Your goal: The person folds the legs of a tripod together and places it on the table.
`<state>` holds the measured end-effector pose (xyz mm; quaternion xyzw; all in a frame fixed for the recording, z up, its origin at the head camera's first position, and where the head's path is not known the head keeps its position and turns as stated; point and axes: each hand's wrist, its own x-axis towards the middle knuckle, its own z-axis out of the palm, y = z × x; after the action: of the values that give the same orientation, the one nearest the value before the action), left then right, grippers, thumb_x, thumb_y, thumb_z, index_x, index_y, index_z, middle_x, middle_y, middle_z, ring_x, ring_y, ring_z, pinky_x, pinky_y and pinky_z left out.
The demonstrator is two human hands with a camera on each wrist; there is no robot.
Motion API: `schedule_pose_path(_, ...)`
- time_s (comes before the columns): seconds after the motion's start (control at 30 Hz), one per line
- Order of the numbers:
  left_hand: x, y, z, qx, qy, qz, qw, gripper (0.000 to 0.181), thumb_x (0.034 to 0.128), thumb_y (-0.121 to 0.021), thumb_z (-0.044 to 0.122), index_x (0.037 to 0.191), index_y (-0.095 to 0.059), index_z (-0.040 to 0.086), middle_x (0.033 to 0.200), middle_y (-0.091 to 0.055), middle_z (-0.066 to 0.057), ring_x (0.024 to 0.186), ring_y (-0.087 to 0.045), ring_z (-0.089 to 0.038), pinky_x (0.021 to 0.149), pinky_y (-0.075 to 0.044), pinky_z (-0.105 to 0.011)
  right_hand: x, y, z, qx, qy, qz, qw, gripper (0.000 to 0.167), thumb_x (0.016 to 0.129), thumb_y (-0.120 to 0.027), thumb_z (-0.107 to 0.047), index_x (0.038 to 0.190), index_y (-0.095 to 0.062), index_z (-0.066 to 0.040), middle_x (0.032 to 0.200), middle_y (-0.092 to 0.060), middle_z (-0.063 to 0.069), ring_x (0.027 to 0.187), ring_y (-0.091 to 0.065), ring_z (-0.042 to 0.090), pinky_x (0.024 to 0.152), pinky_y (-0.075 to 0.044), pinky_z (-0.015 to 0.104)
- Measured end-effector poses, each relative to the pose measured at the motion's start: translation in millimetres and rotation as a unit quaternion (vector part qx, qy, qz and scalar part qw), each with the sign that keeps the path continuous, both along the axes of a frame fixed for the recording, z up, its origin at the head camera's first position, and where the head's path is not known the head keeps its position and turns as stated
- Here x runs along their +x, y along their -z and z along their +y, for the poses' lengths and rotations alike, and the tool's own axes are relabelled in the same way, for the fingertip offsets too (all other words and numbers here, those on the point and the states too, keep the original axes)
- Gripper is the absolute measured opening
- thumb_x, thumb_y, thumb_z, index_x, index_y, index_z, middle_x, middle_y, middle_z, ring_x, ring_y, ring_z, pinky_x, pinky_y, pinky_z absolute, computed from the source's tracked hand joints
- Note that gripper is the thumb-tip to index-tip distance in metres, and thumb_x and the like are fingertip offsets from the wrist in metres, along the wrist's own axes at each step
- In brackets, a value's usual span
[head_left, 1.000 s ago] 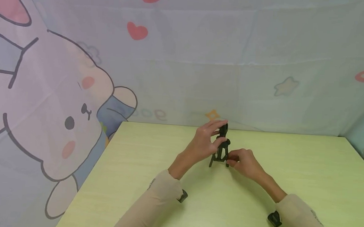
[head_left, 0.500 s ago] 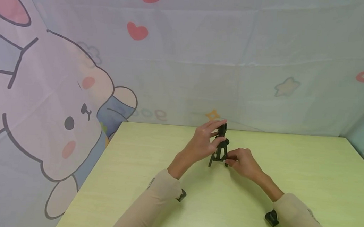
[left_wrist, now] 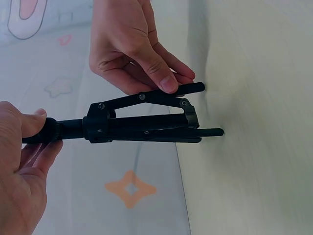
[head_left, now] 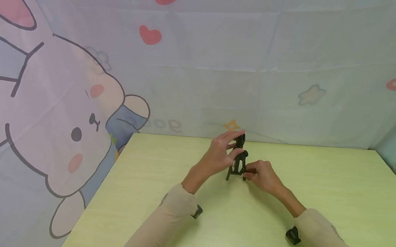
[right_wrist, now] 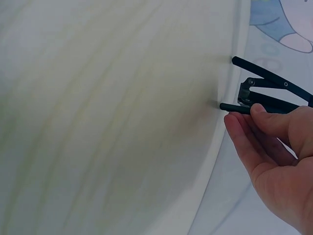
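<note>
tripod (left_wrist: 139, 122): black, slim, riveted hinged legs, upright on counter (head_left: 147, 173)
left fingers (left_wrist: 49, 157): mine, clamped round its top
right fingers (right_wrist: 240, 134): mine, pinching one leg
counter: pale yellow-green, faintly streaked

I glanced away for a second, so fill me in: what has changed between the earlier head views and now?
The black tripod has shifted slightly to the person's left, and the left hand and right hand went with it. Nothing was newly grasped or let go: the left hand still holds the tripod near its top, the right hand still pinches one leg. The tripod remains upright.
</note>
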<state>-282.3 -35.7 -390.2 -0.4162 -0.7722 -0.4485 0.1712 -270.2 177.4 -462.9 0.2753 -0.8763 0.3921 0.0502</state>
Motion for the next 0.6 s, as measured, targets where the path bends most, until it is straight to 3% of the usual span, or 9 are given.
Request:
schedule_pose_path(0.27,-2.2,1.4,-0.9,0.001,0.014,-0.014,0.9998,0.055,0.0952,-0.067,-0.012,0.147,-0.054,-0.001,0.143,-0.056,-0.017,0.129,-0.059,-0.029,0.097,-0.057,-0.023,1.2,0.0,4.4,0.003,-0.028,-0.014,0.9995,0.007,0.093,-0.074,0.002,0.089,-0.077,-0.002,0.080,-0.076,0.006,0.072,-0.073,0.019,0.062,-0.057,0.023)
schedule_pose_path(0.47,-2.0,0.7,-2.2,-0.008,0.012,0.018,0.9997,0.053,0.0949,-0.065,-0.015,0.145,-0.056,-0.003,0.140,-0.054,-0.017,0.123,-0.061,-0.029,0.099,-0.055,-0.020,4.5,0.8,6.8,0.003,-0.050,-0.033,0.9982,0.005,0.094,-0.074,0.000,0.096,-0.078,-0.001,0.086,-0.077,0.004,0.080,-0.074,0.016,0.070,-0.060,0.025)
schedule_pose_path(0.6,-2.4,-1.1,-2.6,-0.021,0.010,0.047,0.9986,0.050,0.0935,-0.065,-0.017,0.141,-0.058,-0.004,0.138,-0.057,-0.017,0.117,-0.064,-0.029,0.097,-0.056,-0.021,7.9,1.0,9.6,0.001,-0.036,-0.025,0.9990,0.006,0.093,-0.074,0.001,0.098,-0.078,0.000,0.088,-0.077,0.004,0.079,-0.073,0.015,0.069,-0.061,0.027)
